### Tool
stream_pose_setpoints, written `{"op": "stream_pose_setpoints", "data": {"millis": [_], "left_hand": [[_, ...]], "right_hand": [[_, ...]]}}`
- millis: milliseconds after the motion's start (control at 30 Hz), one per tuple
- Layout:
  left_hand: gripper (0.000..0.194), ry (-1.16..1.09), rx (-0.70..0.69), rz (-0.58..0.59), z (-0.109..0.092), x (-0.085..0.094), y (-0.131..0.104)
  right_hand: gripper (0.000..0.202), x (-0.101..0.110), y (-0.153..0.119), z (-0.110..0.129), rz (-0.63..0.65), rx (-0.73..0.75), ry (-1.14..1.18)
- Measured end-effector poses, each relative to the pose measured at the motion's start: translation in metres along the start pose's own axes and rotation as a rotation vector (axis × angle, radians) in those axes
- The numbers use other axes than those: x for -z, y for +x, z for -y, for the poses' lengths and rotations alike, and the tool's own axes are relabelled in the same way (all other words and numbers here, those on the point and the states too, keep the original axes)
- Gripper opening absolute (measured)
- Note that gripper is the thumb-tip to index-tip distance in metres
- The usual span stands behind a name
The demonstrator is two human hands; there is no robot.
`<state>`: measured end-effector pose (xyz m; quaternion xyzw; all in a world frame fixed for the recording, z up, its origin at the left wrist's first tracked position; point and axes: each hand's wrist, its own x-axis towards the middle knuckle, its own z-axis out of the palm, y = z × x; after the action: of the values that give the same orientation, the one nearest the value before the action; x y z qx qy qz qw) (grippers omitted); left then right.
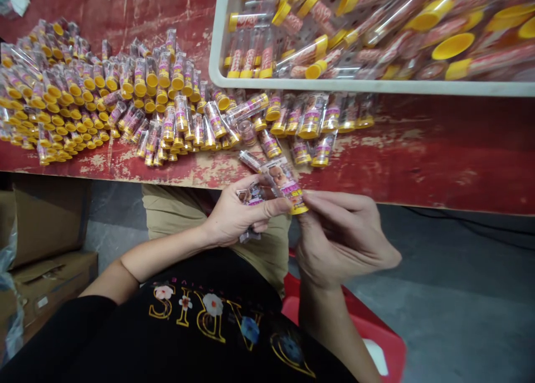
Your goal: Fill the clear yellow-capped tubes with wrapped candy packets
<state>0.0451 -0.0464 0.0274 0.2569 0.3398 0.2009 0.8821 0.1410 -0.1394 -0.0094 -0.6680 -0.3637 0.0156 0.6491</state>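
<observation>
My left hand (244, 210) is closed on a small stack of printed plastic sleeves (249, 195) and also pinches a clear tube (284, 182) in a printed sleeve. The tube tilts, its yellow cap toward my right hand (334, 232). The fingertips of that hand are pinched together at the capped end of the tube. Another clear tube (249, 161) lies just behind, at the table edge, beside a sleeved tube (271, 144). What my right fingertips cover at the cap is hidden.
Many sleeved, yellow-capped tubes (137, 82) are heaped on the worn red table (438, 154), mostly to the left. A white tray (355, 86) of tubes with red-and-white labels stands at the back right. Cardboard boxes (50, 221) are at lower left; a red stool (388, 338) is below.
</observation>
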Motion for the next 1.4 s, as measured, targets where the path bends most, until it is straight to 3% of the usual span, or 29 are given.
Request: {"op": "stream_pose_setpoints", "data": {"millis": [533, 700, 800, 867, 967, 1067, 1200, 1300, 1400], "left_hand": [[0.064, 0.019, 0.016, -0.044, 0.005, 0.007, 0.007], [0.055, -0.021, -0.022, -0.193, 0.006, 0.021, 0.010], [0.039, -0.065, -0.027, -0.290, 0.004, 0.032, 0.011], [0.031, -0.096, -0.026, -0.319, 0.001, 0.037, 0.012], [0.026, -0.141, -0.043, -0.331, -0.003, 0.041, 0.010], [0.031, -0.152, -0.081, -0.314, -0.008, 0.040, 0.009], [0.043, -0.133, -0.123, -0.248, -0.015, 0.029, 0.011], [0.042, -0.120, -0.147, -0.206, -0.023, 0.018, 0.013], [0.031, -0.117, -0.142, -0.195, -0.029, 0.012, 0.013]], "right_hand": [[0.013, -0.005, 0.000, -0.007, -0.005, -0.043, 0.001], [0.008, -0.022, 0.007, -0.033, -0.035, -0.155, 0.037], [0.009, -0.037, 0.015, -0.056, -0.071, -0.085, -0.037], [0.009, -0.041, 0.021, -0.066, 0.008, 0.002, -0.111], [0.022, -0.031, 0.033, -0.064, 0.293, 0.094, -0.214], [0.042, -0.014, 0.065, -0.055, 0.424, 0.142, -0.285], [0.052, -0.021, 0.156, -0.073, 0.427, 0.149, -0.474], [0.030, -0.044, 0.224, -0.099, 0.678, 0.154, -0.522], [0.009, -0.055, 0.243, -0.100, 0.799, 0.180, -0.391]]}}
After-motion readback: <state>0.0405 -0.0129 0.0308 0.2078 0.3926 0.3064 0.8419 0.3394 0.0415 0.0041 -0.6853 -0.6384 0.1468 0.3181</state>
